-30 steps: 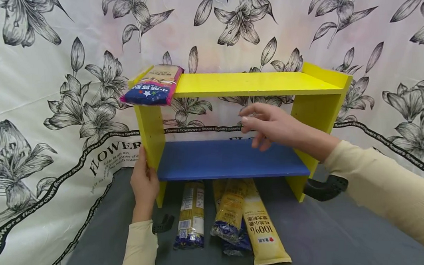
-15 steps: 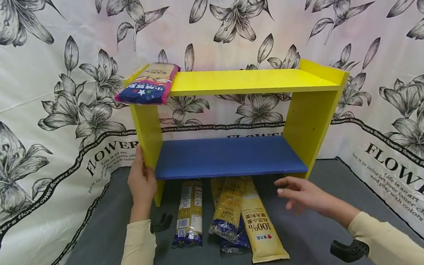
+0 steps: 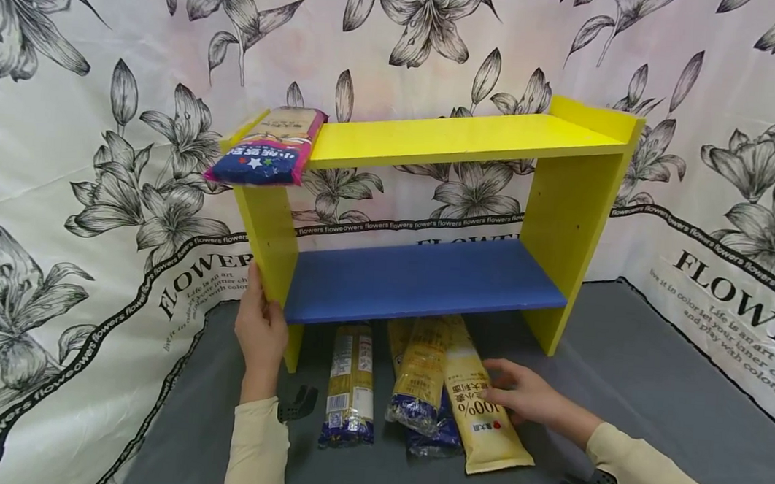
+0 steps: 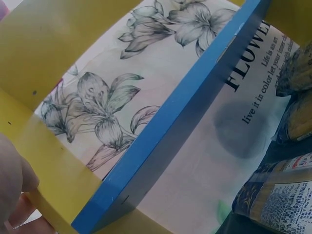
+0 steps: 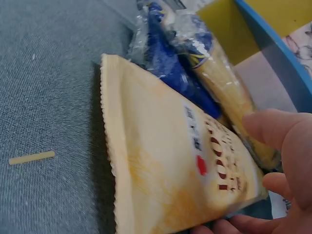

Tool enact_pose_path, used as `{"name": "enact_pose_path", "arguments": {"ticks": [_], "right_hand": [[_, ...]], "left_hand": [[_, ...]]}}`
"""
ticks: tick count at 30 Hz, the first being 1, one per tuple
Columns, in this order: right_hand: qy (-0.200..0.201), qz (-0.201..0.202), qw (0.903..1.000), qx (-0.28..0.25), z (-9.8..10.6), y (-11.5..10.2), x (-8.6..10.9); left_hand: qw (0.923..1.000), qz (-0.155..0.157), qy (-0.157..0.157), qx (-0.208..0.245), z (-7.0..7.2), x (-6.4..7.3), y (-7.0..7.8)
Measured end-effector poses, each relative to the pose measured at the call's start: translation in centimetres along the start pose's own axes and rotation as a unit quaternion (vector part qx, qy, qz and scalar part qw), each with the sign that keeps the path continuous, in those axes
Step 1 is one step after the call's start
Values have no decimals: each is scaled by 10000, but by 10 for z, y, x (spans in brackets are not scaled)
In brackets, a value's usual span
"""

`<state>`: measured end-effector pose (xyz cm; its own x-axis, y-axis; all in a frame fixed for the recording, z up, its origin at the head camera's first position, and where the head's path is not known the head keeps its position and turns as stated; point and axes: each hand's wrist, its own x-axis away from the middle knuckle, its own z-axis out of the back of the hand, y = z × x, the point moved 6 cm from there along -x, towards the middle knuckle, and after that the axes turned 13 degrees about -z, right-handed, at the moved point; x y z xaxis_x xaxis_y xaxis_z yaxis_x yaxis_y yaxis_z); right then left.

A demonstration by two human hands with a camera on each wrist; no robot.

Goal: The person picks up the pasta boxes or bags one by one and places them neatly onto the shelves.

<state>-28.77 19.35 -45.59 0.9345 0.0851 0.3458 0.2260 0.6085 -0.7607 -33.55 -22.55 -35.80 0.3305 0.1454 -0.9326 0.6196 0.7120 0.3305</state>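
A yellow and blue shelf (image 3: 425, 280) stands on the grey surface. My left hand (image 3: 260, 334) holds its left side panel, thumb at the front edge and fingers along the outer side. My right hand (image 3: 531, 396) is at a yellow pasta bag (image 3: 483, 422), which lies partly under the shelf. In the right wrist view, the thumb (image 5: 273, 129) hovers over the bag and other fingertips lie along its edge; the fingers are spread, not closed round it. Two clear-wrapped pasta packs (image 3: 419, 390) and a blue-ended one (image 3: 440, 431) lie beside it, overlapping.
Separately, another pasta pack (image 3: 349, 393) lies under the shelf's left part. A pink and blue bag (image 3: 267, 148) rests on the top board, overhanging its front edge. A flower-printed cloth (image 3: 134, 185) hangs behind. One small yellow stick (image 5: 31, 157) lies on the surface.
My right hand has come down from in front of the shelf's upper opening, past the right side, then left to the yellow pasta bag. The left hand stays on the side panel.
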Motion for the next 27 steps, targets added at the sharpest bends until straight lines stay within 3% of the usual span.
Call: {"name": "enact_pose_path", "arguments": {"ticks": [4,14,27], "right_hand": [[404,223,9965,698,-4,-8,-4],[358,131,9898,1370,-20,-31,-17],[13,-682,9859,1530,-23,-34,-23]], "left_hand": [[10000,-52,-28,5,0,-2,1],[10000,34,19,27,5,-3,-1],[9992,351,-183,24,-1,-3,-1]]}}
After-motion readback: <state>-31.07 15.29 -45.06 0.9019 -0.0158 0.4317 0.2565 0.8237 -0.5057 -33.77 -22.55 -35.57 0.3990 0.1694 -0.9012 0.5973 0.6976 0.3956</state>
